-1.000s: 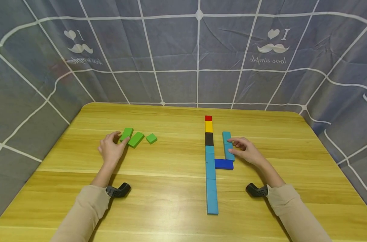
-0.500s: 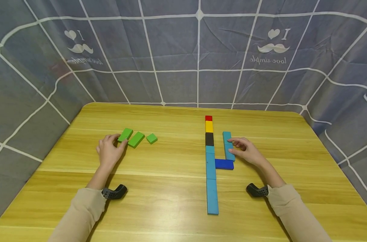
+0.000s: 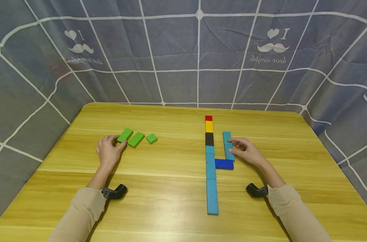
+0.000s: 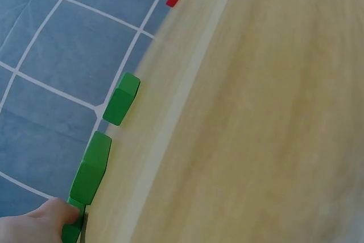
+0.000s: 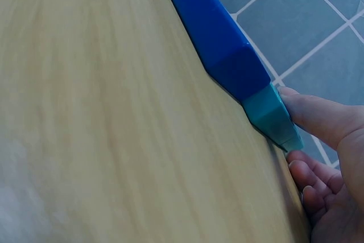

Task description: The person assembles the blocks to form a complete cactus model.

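Note:
At the left of the table, my left hand (image 3: 108, 149) pinches the near end of the leftmost green block (image 3: 125, 135) between thumb and fingers. A second green block (image 3: 136, 139) lies just right of it, then a small green square block (image 3: 151, 138). My right hand (image 3: 247, 151) rests beside two light blue blocks (image 3: 227, 138) laid end to end, its index finger and thumb against their right side. A dark blue block (image 3: 224, 164) joins their near end to a long column. In the right wrist view the thumb (image 5: 310, 112) lies against a light blue block (image 5: 273, 118).
The column runs toward me: a red block (image 3: 208, 118), a yellow block (image 3: 209, 126), a black block (image 3: 209, 138), then several light blue blocks (image 3: 212, 196). They lie flat on the wooden table (image 3: 165, 201). A grey curtain (image 3: 177, 50) hangs behind the table.
My left hand has shifted slightly left and toward me, and the leftmost green block has turned and moved a little with it. My right hand has stayed in place.

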The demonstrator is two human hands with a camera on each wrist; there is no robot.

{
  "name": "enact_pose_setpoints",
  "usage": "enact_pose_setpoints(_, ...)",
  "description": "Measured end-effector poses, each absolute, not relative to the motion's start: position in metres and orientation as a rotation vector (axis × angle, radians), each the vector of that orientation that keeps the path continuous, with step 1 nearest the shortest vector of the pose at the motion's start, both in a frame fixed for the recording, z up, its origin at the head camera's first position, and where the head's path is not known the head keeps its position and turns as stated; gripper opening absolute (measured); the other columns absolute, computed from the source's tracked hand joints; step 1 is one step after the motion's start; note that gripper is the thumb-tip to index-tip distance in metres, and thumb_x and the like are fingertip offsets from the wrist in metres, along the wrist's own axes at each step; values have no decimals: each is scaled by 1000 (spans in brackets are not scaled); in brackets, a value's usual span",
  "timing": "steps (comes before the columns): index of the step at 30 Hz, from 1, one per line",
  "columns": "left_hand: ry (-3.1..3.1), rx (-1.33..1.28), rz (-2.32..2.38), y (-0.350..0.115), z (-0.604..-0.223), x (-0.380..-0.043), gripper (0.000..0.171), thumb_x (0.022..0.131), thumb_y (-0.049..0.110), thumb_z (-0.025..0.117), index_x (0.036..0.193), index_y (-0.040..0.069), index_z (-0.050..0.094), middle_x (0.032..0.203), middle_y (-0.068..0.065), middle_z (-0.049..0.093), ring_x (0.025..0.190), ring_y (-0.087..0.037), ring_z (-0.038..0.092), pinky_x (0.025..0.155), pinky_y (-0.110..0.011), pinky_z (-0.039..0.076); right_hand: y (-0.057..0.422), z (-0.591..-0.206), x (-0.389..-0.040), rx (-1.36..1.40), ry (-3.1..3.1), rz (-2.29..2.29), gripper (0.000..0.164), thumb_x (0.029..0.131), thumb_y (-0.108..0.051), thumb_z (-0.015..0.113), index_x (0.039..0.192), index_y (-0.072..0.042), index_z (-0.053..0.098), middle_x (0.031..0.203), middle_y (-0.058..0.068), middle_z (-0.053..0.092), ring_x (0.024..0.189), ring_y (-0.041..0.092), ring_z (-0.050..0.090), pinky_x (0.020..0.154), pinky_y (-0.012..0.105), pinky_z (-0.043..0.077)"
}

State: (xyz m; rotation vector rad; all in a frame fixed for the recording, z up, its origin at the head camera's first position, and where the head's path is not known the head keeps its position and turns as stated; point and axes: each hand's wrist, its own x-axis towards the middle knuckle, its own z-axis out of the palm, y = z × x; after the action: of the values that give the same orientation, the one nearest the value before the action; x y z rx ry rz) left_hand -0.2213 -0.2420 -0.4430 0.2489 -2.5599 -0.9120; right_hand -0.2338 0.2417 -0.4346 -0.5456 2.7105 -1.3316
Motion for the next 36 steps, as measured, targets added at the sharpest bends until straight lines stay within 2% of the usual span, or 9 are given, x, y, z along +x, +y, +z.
enact_pose_setpoints(8, -2391, 202, -982, -238, -443, -225, 36, 80, 14, 70, 110, -5, 60, 109, -23, 52, 95, -37, 40, 88, -52, 24, 245, -438, -237, -548, 2716, -1330, 39, 88, -17, 62, 123, -4, 55, 110, 15, 49, 94, 23, 43, 79, 31, 37)
enact_pose_setpoints(17, -2256, -126, -1084, -197, -431, -229, 33, 75, 8, 74, 103, -5, 64, 102, -22, 57, 88, -35, 42, 81, -48, 28, 231, -413, -223, -539, 2695, -1353, 38, 87, -6, 61, 122, 5, 53, 110, 22, 49, 94, 30, 43, 79, 33, 37)
enact_pose_setpoints(27, -2361, -487, -1137, -135, -430, -233, 34, 73, 10, 76, 104, 0, 65, 103, -15, 59, 93, -31, 47, 83, -47, 32, 246, -438, -237, -576, 2720, -1335, 39, 88, -17, 62, 123, -3, 55, 110, 15, 50, 94, 23, 43, 78, 29, 38)
enact_pose_setpoints(31, -2410, -599, -1127, -112, -435, -235, 35, 72, 13, 76, 104, 2, 65, 102, -12, 60, 94, -29, 49, 84, -46, 34, 243, -434, -234, -556, 2713, -1338, 39, 87, -15, 62, 123, -2, 54, 110, 16, 50, 93, 24, 43, 79, 30, 37)
enact_pose_setpoints(36, -2508, -693, -1113, -91, -442, -239, 36, 74, 17, 75, 106, 6, 66, 102, -8, 61, 95, -25, 50, 84, -43, 35, 234, -416, -224, -532, 2706, -1331, 38, 87, -7, 60, 123, 5, 52, 109, 22, 48, 94, 29, 43, 78, 30, 37)
